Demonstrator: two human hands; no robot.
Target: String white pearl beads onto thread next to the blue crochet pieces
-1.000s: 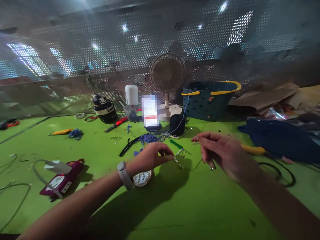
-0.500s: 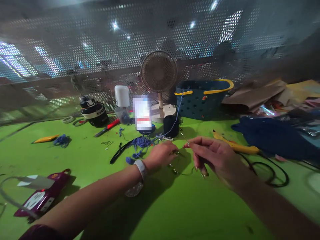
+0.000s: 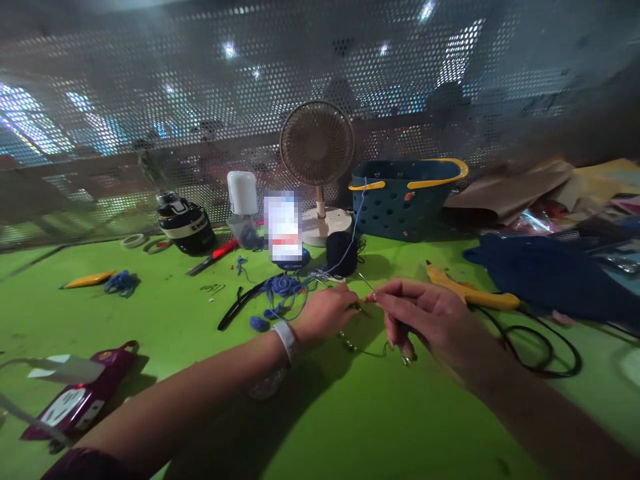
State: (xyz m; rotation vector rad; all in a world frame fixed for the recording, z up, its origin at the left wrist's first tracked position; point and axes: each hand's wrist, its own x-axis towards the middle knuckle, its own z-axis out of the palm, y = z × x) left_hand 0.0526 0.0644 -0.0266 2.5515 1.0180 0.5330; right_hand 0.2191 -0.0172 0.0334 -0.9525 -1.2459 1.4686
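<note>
My left hand (image 3: 325,312) is closed in a pinch on a short strand of small beads (image 3: 349,343) that hangs from its fingertips over the green table (image 3: 320,413). My right hand (image 3: 425,317) is closed too, pinching a thin needle (image 3: 368,284) whose tip points up and left. The fingertips of both hands nearly meet. A thin thread loops down between them. A white watch band sits on my left wrist. Blue crocheted yarn (image 3: 283,288) lies just beyond my left hand.
Behind the hands stand a small fan (image 3: 317,143), a dark yarn ball (image 3: 341,253), a blue basket with yellow handles (image 3: 407,197) and a black bottle (image 3: 185,223). Yellow pliers (image 3: 470,292), a black cable (image 3: 543,347) and blue cloth (image 3: 545,273) lie right. A purple packet (image 3: 80,397) lies left.
Both hands have drawn together, the right one moving left toward the left hand with the needle. The view has shifted, so the table items appear further left.
</note>
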